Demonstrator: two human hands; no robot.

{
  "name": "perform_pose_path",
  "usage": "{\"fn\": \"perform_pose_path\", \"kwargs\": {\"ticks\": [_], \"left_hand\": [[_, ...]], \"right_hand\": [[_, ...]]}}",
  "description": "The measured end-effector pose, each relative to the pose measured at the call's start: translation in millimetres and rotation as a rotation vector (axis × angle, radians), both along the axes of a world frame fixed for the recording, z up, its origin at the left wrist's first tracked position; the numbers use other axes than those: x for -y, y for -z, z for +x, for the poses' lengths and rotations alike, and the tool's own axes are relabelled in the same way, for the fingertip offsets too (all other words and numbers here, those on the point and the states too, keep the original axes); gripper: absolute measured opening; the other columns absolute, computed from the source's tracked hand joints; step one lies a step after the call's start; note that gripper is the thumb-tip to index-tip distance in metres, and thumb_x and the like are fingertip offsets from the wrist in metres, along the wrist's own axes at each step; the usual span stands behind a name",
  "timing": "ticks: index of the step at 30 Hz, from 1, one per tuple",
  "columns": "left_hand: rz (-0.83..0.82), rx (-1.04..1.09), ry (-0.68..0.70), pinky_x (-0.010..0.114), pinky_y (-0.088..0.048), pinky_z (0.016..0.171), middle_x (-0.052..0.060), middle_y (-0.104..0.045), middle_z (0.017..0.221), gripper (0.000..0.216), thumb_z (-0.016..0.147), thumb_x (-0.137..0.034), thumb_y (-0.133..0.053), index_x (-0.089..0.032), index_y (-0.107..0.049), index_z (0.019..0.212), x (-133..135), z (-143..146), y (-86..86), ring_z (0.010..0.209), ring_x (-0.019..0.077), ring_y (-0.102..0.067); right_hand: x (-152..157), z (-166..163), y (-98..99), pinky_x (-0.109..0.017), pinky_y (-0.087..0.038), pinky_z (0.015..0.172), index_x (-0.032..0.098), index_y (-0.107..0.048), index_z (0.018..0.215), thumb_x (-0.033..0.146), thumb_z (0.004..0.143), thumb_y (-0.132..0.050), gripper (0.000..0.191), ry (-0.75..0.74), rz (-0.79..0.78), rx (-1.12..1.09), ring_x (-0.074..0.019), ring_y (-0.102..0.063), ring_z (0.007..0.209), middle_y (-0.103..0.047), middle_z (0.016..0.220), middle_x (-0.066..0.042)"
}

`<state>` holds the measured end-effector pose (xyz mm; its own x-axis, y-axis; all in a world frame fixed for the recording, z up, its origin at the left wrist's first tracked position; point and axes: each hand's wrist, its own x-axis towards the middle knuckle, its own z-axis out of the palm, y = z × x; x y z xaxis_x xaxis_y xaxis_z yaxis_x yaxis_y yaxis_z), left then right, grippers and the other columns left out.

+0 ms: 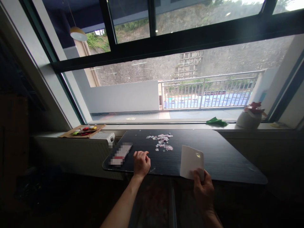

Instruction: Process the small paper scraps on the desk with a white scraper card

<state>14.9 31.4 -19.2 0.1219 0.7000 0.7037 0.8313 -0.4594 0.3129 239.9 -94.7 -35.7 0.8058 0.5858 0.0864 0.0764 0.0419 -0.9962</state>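
My right hand (204,186) grips the lower edge of a pale paper sheet (191,161), thumb in front. The sheet stands tilted up over the table's near edge and has a small yellowish mark near its upper right corner. Over the front of the dark table (213,152), my left hand (142,163) is closed with curled fingers; whatever may be inside is hidden. Beyond the hands lies a loose heap of small pale paper pieces (162,139), some scattered around it. A flat, blurred-out rectangular object (122,153) rests left of my left hand.
A large window with dark frames rises behind the table. On its sill are a green cloth (216,121) and a pale rounded pot (249,118) with a reddish top. At left, a brown board (80,131) carries colourful items beside a white radiator (103,136).
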Motion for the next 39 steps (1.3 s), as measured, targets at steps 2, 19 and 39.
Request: {"fn": "perform_pose_path", "kwargs": {"ticks": [2,19,39], "left_hand": [[0.012,-0.003,0.003,0.051,-0.038,0.100,0.007,-0.071,0.084,0.025,0.079,-0.008,-0.047,-0.018,-0.066,0.090,0,0,0.5,0.091,0.0264,-0.063],[0.018,-0.091,0.002,0.051,-0.034,0.104,0.007,-0.071,0.087,0.025,0.079,-0.009,-0.048,-0.021,-0.066,0.093,0,2,-1.4,0.093,0.0254,-0.062],[-0.034,-0.076,-0.046,0.057,-0.030,0.102,0.007,-0.071,0.080,0.019,0.078,-0.015,-0.053,-0.021,-0.068,0.088,-3,18,-15.0,0.091,0.0292,-0.061]], "right_hand": [[1,3,4.2,-0.040,-0.047,0.074,0.017,-0.058,0.105,0.070,0.065,-0.060,0.066,-0.014,-0.009,0.019,-0.0263,-0.059,0.081,-0.061,0.083,-0.004],[4,24,9.3,-0.038,-0.048,0.071,0.019,-0.059,0.100,0.073,0.067,-0.057,0.063,0.017,0.006,0.172,-0.0267,-0.060,0.077,-0.064,0.080,-0.005],[-4,27,1.8,-0.035,-0.051,0.051,0.017,-0.062,0.099,0.070,0.068,-0.060,0.061,-0.014,0.113,0.209,-0.0217,-0.061,0.050,-0.067,0.068,-0.005]]}}
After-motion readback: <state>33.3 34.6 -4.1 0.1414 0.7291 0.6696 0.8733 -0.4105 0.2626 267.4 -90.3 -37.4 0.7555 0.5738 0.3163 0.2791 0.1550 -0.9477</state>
